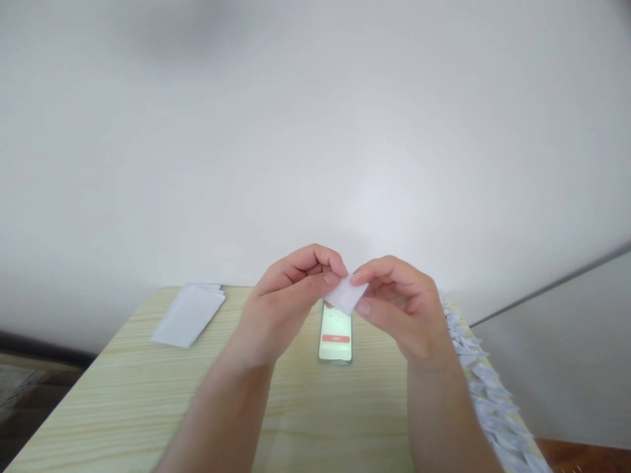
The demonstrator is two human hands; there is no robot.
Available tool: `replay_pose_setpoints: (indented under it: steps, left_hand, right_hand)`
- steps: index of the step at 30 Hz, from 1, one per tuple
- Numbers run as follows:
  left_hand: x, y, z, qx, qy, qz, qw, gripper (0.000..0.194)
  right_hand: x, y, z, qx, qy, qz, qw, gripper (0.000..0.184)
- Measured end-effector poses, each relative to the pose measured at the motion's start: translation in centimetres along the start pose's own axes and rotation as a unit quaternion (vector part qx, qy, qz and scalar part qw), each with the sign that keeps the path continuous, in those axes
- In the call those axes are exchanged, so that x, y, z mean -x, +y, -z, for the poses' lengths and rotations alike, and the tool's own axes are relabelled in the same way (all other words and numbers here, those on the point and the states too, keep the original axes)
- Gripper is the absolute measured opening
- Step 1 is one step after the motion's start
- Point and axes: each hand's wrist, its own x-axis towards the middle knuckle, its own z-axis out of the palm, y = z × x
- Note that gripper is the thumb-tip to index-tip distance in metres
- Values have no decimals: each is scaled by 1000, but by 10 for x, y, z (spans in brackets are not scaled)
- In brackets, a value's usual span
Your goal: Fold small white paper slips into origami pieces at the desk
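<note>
Between my two hands is a small folded piece of white paper (346, 295), held up above the table. My left hand (290, 289) pinches its left corner between thumb and forefinger. On the other side, the thumb and forefinger of my right hand (401, 299) grip the paper's right edge. The fingers partly cover the paper, so its exact folds cannot be made out. Below it, a phone (336, 351) with a lit screen and a red bar lies on the table, its upper end hidden behind the paper and fingers.
A stack of white paper sheets (190, 315) lies at the table's back left. Several small folded white paper pieces (488, 391) line the right edge. The wood-grain table (133, 394) meets a white wall (315, 131) at the back.
</note>
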Motion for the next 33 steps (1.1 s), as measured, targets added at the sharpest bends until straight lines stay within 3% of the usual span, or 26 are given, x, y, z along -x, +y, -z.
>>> replay_pose_setpoints:
  steps: [7,12,16,24,29,33]
  left_hand:
    - [2,1,-1,-35,-6,-19,999,10]
    - [7,2,0,-63,5,-98,993,18]
    - [11,6,-1,-95,24,-137,986,14]
    - [14,14,-1,-134,3,-170,976,16]
    - [15,14,-2,-145,22,-170,974,11]
    - [17,9,-6,-142,61,-170,973,10]
  right_hand:
    - [1,-3,-3,18,33,-13,999,10]
    - [0,-9,-5,25,76,5,997,11]
    - [-1,-11,-4,30,61,24,997,13]
    - [1,-11,-2,63,40,92,993,22]
    - [3,-12,-3,81,46,88,992,15]
    - [5,-13,-9,66,89,65,992,8]
